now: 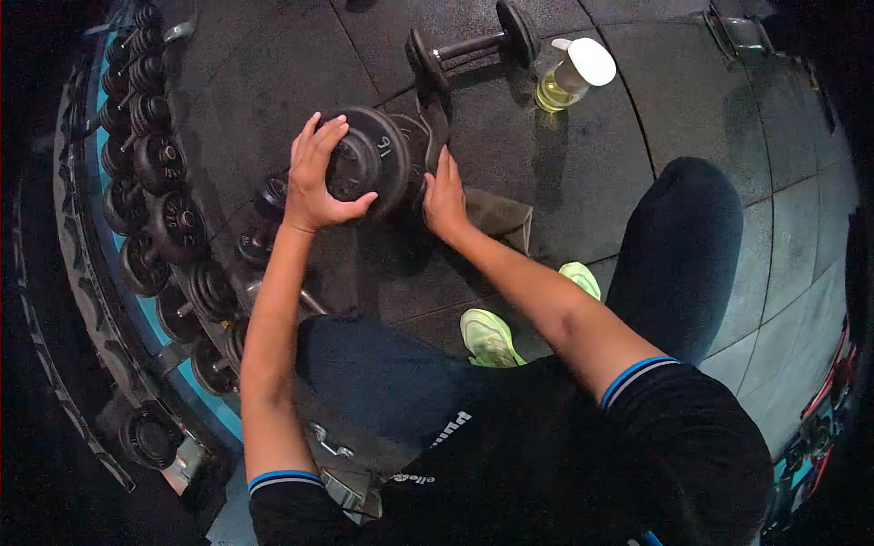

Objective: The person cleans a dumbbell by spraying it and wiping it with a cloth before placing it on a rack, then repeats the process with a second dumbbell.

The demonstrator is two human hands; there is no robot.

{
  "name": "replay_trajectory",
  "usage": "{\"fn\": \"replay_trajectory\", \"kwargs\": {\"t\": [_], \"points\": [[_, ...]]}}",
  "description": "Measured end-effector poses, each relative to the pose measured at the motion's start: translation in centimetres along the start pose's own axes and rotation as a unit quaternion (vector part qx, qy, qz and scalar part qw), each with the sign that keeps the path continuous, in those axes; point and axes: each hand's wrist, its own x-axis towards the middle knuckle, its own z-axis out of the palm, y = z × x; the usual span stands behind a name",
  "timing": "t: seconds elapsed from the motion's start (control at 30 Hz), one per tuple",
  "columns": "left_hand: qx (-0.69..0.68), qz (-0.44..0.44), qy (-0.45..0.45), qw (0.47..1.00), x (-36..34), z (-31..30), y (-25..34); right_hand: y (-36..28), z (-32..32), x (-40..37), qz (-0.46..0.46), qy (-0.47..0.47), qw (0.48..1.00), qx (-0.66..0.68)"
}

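Observation:
A black dumbbell (390, 173) with a pale number on its rounded end is between my two hands, a little above the floor as far as I can see. My left hand (314, 177) spreads its fingers and thumb over the end face and grips it. On the opposite end, my right hand (446, 198) presses with its fingers pointing up along the rim. The dumbbell's bar is mostly hidden between its ends. Just past my right hand, a brownish folded cloth (499, 218) lies on the floor.
Another dumbbell (472, 47) lies on the dark mat floor ahead. Beside it stands a white-topped spray bottle (578, 73) holding yellowish liquid. A rack of several dumbbells (177, 227) runs along the left. My light green shoe (490, 337) is below.

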Motion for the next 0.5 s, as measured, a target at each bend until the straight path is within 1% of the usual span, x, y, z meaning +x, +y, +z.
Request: {"fn": "replay_trajectory", "kwargs": {"t": [0.1,0.2,0.27,0.3,0.4,0.5], "points": [[0.003,0.004,-0.002,1.0,0.2,-0.6,0.7,-1.0,-0.4,1.0,-0.036,0.028,0.999,0.023],[0.0,0.006,0.001,1.0,0.0,0.1,0.4,0.0,0.1,6.4,-0.206,0.014,0.977,-0.046],[-0.002,0.009,0.003,1.0,-0.1,0.2,-0.1,-0.4,1.1,12.0,-0.352,-0.067,0.931,-0.071],[-0.004,0.009,-0.001,1.0,-0.2,0.3,-0.2,-0.4,1.7,13.1,-0.418,-0.107,0.899,-0.082],[-0.011,0.005,-0.006,1.0,0.2,0.4,-0.7,0.0,2.0,13.5,-0.522,-0.157,0.831,-0.11],[-0.024,-0.001,-0.009,1.0,0.3,0.3,-0.6,-0.8,-1.8,9.7,-0.457,-0.192,0.858,-0.13]]}}
